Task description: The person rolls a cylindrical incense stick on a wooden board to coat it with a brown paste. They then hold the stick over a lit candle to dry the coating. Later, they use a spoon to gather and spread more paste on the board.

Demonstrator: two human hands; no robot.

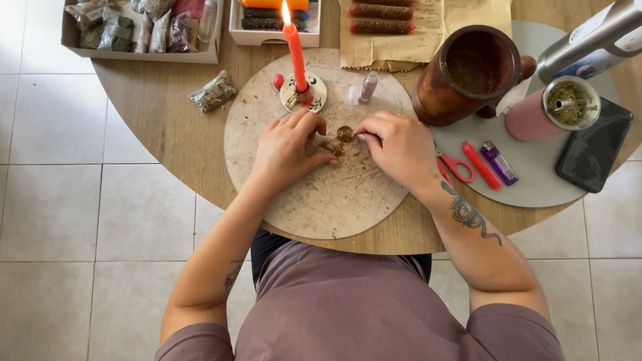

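Two bare hands meet at the middle of the round board [314,207], over a small heap of dried herbs [332,146] and a tiny brown jar [345,133].

Left of the board: a clear packet of herbs [212,92] lies on the wooden table [157,127]; beyond it, a box of more packets [137,30].

On the board, far side: a lit red candle [295,50] in a small dish, and a little clear vial [368,86] just right of it.

Left hand [289,148]: fingers curled, tips pressed down beside the herb heap and touching the jar's near side. Seems to steady the jar; a full grasp cannot be told.

Right hand [400,148]: thumb and forefinger pinched together at the jar's right edge. What sits in the pinch is too small to tell, probably herbs.

Judged step: feeding pinches of loose herbs into the jar, partway through, since crumbs still lie on the board. Next move calls for a fine pinch and a steady jar, its mouth being narrow.

Right of the board: a wooden mortar [468,70], red scissors [456,166], two lighters, a pink cup [552,110], a dark phone [594,150].
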